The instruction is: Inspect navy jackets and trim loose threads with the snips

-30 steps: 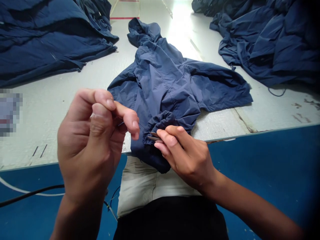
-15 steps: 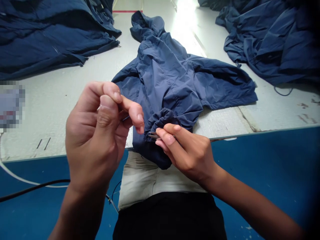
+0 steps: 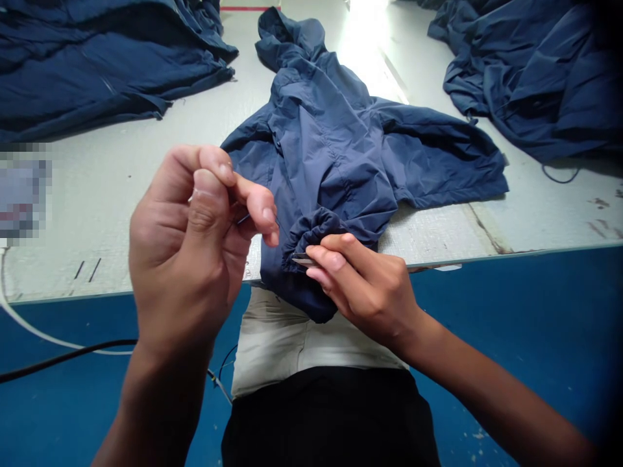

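Observation:
A navy jacket (image 3: 335, 143) with a hood lies on the table, its gathered hem hanging over the front edge towards my lap. My left hand (image 3: 189, 240) is raised to the left of the hem, thumb and index finger pinched together; whatever sits between them is too small to make out. My right hand (image 3: 370, 285) is closed around small metal thread snips (image 3: 302, 261), whose pointed tips poke out to the left of the fingers. Those tips lie against the gathered hem, and most of the tool is hidden in the palm.
More navy garments lie heaped on the white table (image 3: 97, 214): one pile (image 3: 97, 65) at the left, another (image 3: 545, 78) at the right with a cord loop. A black cable (image 3: 68, 360) and a white one run below the table's edge at the left.
The whole view has shifted slightly, with the jacket and piles sitting a little higher. Both hands keep nearly the same pose; the snips' tips look closer together.

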`<state>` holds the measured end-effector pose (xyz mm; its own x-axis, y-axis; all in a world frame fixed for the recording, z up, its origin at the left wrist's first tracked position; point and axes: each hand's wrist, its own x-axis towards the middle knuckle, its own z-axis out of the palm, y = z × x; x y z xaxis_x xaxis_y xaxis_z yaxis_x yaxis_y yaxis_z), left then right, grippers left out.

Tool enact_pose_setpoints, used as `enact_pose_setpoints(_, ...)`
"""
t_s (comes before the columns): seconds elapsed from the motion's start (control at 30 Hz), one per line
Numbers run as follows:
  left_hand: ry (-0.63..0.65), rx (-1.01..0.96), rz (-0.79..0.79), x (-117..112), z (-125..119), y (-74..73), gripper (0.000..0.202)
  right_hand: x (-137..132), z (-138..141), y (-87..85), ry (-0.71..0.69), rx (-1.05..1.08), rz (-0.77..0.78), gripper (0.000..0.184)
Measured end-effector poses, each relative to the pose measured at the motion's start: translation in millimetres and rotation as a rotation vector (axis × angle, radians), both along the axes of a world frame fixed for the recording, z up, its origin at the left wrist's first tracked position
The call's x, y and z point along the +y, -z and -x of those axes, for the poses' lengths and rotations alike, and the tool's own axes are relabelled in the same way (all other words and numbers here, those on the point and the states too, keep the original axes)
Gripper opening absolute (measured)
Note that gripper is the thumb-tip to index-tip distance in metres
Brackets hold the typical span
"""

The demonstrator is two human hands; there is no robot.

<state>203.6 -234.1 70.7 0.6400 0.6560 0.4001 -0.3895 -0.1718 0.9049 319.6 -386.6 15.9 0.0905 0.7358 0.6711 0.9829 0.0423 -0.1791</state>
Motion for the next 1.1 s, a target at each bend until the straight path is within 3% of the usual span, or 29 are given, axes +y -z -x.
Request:
enact_pose_setpoints(0.37,-0.035,0.077,-0.018,2,-1,-0.7,0.014,1,0,7.9,-0.055,0.162,-0.04,0.016)
enact_pose_setpoints(0.87,0.098,-0.063,0.038,8,-5,5.5,0.014,1,-1,9.9,-0.074,0.216,-0.049,0.014)
enact_pose_setpoints(1.1,-0.074,0.035,0.017,-5,2,-12.7,0.021,2,-2,9.9,-0.122,0.566,-0.107,0.015)
